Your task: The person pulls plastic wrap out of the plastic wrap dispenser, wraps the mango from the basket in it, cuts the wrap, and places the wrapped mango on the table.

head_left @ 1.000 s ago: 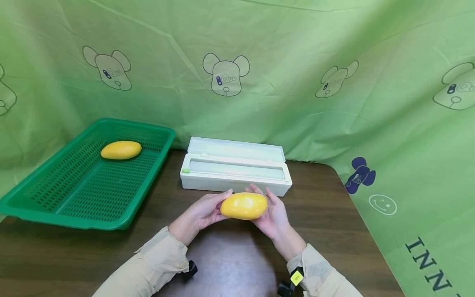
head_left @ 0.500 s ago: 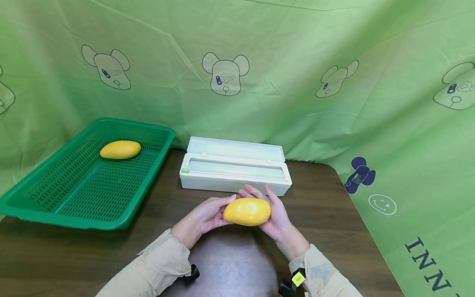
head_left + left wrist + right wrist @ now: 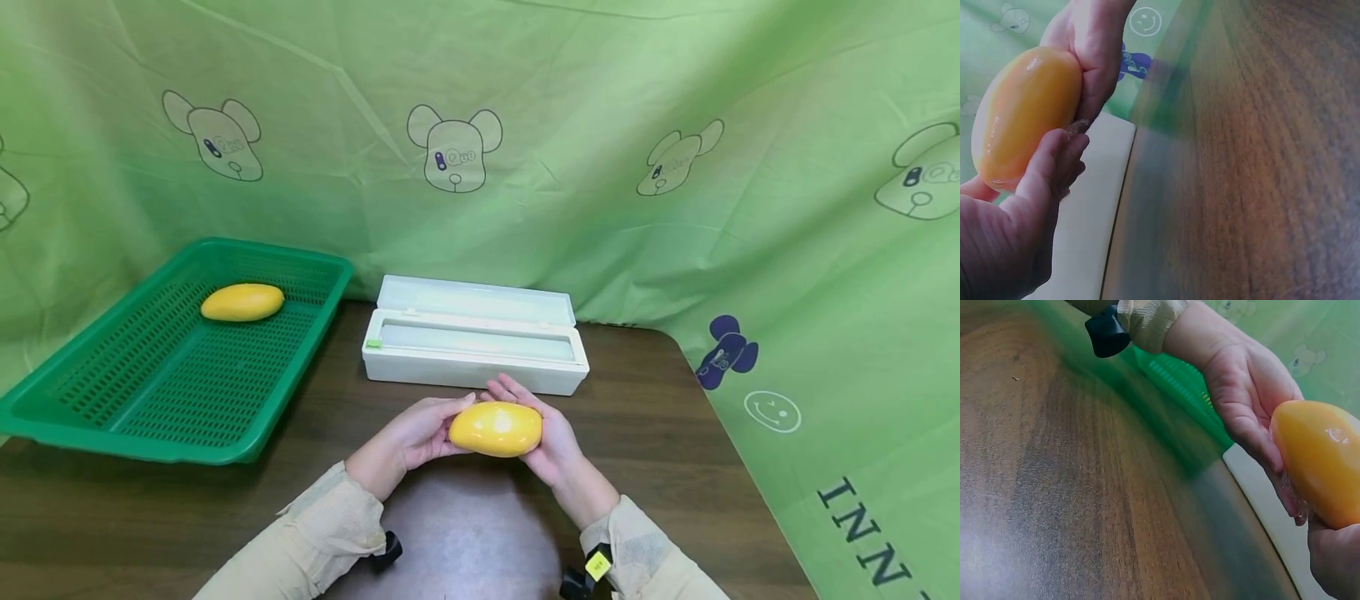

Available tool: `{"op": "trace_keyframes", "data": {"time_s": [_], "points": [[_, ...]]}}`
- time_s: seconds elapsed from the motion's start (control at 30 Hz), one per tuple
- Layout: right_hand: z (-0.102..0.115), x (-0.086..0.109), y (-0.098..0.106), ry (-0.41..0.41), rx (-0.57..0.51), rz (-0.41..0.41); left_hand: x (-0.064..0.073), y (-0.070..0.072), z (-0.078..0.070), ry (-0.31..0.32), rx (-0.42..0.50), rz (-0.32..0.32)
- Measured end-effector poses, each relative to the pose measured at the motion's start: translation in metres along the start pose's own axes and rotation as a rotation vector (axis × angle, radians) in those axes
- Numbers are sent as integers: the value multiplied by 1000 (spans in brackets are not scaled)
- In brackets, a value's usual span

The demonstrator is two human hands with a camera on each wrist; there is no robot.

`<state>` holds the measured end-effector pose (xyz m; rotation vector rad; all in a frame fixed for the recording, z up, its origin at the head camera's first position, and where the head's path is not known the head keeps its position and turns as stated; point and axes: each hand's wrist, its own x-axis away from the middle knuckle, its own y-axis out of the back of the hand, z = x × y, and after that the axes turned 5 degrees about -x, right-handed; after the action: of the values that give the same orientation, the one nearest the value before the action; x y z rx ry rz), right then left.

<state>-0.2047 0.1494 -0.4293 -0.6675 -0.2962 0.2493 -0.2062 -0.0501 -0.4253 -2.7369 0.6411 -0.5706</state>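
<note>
A glossy yellow mango [image 3: 495, 429] is held in both hands above the table, in front of the white box. My left hand [image 3: 420, 433] grips its left end, thumb on the upper side and fingers underneath. Around the right end is my right hand [image 3: 558, 446], its fingers reaching behind the fruit; its thumb is hidden in the head view. Both wrist views show a bit of crumpled clear film [image 3: 1077, 127] under the mango at the fingertips. The mango's skin shines as if wrapped in that film.
A white lidded box [image 3: 472, 371], lid raised, stands at the back of the brown table [image 3: 652, 417]. To the left is a green perforated basket [image 3: 180, 454] holding a second mango [image 3: 242, 302]. A green printed curtain [image 3: 570, 208] hangs behind.
Both hands have come slightly nearer to me with the mango. The right hand's fingers, more spread before, have moved closer together behind the fruit.
</note>
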Motion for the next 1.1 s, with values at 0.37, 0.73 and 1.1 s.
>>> {"op": "trace_keyframes", "data": {"time_s": [0.37, 0.73, 1.1], "points": [[2, 2, 0, 63, -26, 32, -4, 1, -3, -43, 2, -16], [20, 10, 13, 88, 174, -114, -1, 5, -4, -42, 1, -92], [27, 20, 22, -55, 245, -25, -2, 3, -3, -60, 28, -133]]}}
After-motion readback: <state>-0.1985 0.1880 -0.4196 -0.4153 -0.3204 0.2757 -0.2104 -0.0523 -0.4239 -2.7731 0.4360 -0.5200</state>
